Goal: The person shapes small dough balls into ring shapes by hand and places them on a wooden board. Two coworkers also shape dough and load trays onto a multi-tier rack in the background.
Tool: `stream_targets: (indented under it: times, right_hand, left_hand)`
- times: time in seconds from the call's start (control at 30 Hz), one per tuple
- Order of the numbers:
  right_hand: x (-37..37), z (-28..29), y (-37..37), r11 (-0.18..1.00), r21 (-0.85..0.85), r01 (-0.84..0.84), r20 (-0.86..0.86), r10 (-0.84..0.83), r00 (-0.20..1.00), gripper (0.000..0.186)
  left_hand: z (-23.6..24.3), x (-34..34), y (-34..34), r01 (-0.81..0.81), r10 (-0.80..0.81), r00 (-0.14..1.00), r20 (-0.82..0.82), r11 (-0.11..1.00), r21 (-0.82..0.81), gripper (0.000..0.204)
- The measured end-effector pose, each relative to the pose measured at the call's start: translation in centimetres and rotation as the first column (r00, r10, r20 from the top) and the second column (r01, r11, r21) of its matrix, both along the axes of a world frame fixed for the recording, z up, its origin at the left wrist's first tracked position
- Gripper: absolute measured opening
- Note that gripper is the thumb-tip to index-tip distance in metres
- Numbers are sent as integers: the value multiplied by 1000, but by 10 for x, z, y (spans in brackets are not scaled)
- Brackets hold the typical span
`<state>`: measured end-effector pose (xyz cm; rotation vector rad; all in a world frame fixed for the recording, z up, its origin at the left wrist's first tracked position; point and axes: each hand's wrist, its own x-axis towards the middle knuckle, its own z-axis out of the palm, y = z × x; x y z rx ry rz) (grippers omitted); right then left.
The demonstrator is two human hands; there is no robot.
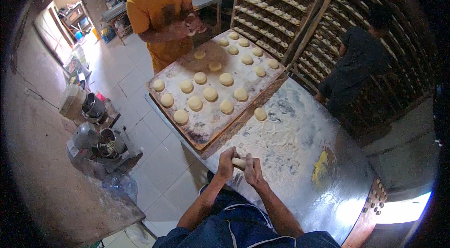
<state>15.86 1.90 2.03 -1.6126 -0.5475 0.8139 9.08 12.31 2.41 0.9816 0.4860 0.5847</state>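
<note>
A piece of pale dough [239,163] is held between my two hands above the near edge of the metal table. My left hand [227,163] is closed round its left end, and my right hand [253,170] grips the right end; some fingers are hidden. Just beyond them, a single round dough ball [260,114] lies on the floured metal tabletop [286,140]. To the left of it, a flour-dusted wooden board [206,127] carries many round dough balls [210,93], spaced apart.
Across the board stands a person in an orange shirt [161,8], hands together over some dough. At right, another person in dark clothes [358,60] is by tall racks [283,8] filled with dough pieces. Yellow crumbs [320,169] lie on the table. Mixers [86,142] stand at left.
</note>
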Motion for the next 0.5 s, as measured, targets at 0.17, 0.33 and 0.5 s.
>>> stream_targets:
  times: [0.17, 0.33, 0.5]
  right_hand:
    - [-6, 35, 47, 980, -110, -163, 320, 190, 928, 70]
    - [-2, 0, 77, 964, 76, -254, 46, 251, 967, 57]
    - [3, 52, 135, 960, -61, -272, 252, 278, 927, 37]
  left_hand:
    - [-53, -13, 44, -142, 141, 990, 13, 982, 125, 31]
    - [-27, -35, 79, -218, 311, 931, -191, 894, 392, 33]
    - [17, -41, 142, -247, 550, 754, -360, 744, 621, 35]
